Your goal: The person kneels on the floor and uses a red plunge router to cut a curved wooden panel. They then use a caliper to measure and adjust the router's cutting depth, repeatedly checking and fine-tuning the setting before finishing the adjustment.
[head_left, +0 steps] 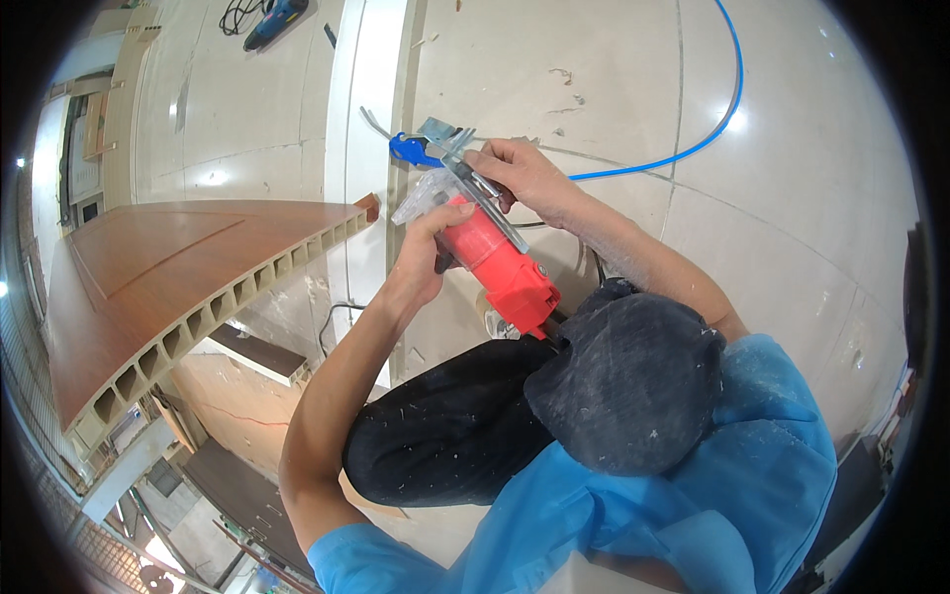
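My left hand (pixel 427 247) is wrapped round the clear plastic base end of a red trim router (pixel 485 247), which lies tilted above the floor in front of my knees. The fingers of my right hand (pixel 517 176) close on the metal guide (pixel 492 210) fixed along the router's side; exactly which part they pinch is hidden. Just beyond the router lies a blue air blow gun (pixel 411 149), partly behind metal pieces. The router's rear end reaches toward my dusty dark right knee (pixel 628 381).
A white frame board (pixel 366 99) runs along the floor to the left. The brown hollow-core panel (pixel 178 252) juts in from the left with its cells exposed. A blue hose (pixel 727 114) curves across the tiles. At the far left lies a blue corded power tool (pixel 277 22).
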The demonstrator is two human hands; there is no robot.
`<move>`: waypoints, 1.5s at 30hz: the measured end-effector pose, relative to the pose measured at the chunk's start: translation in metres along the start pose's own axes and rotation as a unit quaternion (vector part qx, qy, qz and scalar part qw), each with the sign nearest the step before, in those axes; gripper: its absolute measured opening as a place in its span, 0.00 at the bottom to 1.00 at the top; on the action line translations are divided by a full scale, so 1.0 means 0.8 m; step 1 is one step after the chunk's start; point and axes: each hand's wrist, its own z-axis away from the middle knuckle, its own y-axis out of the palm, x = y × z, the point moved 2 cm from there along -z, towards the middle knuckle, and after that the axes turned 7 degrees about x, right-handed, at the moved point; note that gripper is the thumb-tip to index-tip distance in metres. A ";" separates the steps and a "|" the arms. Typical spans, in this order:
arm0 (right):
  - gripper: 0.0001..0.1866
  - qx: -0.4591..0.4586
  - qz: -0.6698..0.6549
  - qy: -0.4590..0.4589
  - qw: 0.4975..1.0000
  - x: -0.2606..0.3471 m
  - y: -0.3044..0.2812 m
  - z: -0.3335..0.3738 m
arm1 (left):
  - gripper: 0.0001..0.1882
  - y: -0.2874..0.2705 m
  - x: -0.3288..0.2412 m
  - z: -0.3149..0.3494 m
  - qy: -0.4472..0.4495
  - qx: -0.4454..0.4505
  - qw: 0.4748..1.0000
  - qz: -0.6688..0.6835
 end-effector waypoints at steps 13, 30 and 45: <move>0.16 -0.003 0.001 -0.058 0.998 0.000 0.008 0.017 | 0.23 -0.009 0.005 -0.009 0.009 0.043 0.999 0.028; 0.20 -0.106 0.083 -0.083 0.987 0.010 0.016 0.032 | 0.22 -0.018 0.009 -0.012 0.027 0.101 0.994 0.045; 0.17 -0.050 -0.082 -0.062 0.993 0.001 0.021 0.032 | 0.29 -0.022 0.014 -0.015 0.003 0.113 0.993 0.042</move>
